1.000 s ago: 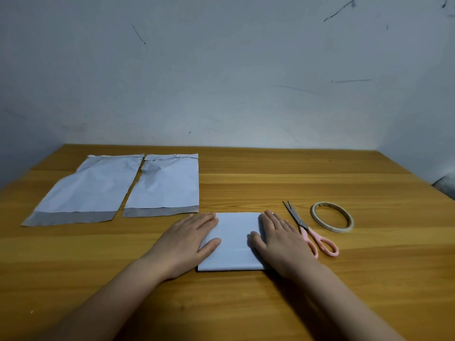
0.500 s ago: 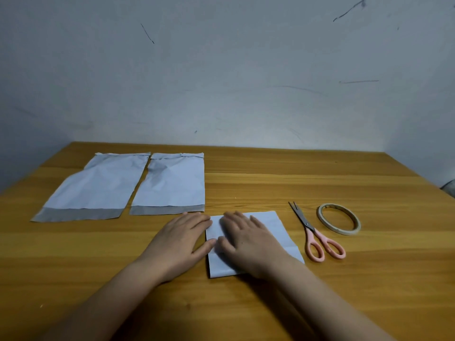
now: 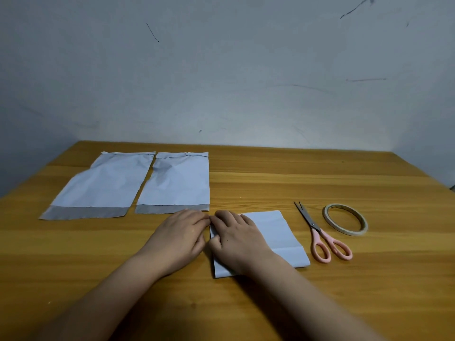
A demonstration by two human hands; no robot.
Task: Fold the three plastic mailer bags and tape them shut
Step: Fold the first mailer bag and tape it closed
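Note:
A folded white mailer bag lies on the wooden table in front of me, with a crease across its near end. My left hand sits just off the bag's left edge, its bent fingers curling onto that edge. On the bag's left half lies my right hand, fingers bent and thumb tucked at the same edge, so the fingertips of both hands meet. Two unfolded mailer bags lie flat at the back left, one on the left and one on the right, grey flaps toward me.
Pink-handled scissors lie just right of the folded bag, blades pointing away. A thin ring of clear tape rests to their right. A grey wall rises behind the table's far edge.
My right hand has slid leftward across the folded bag to its left edge. My left hand has come off the bag, and its fingers have gone from flat to bent at that edge.

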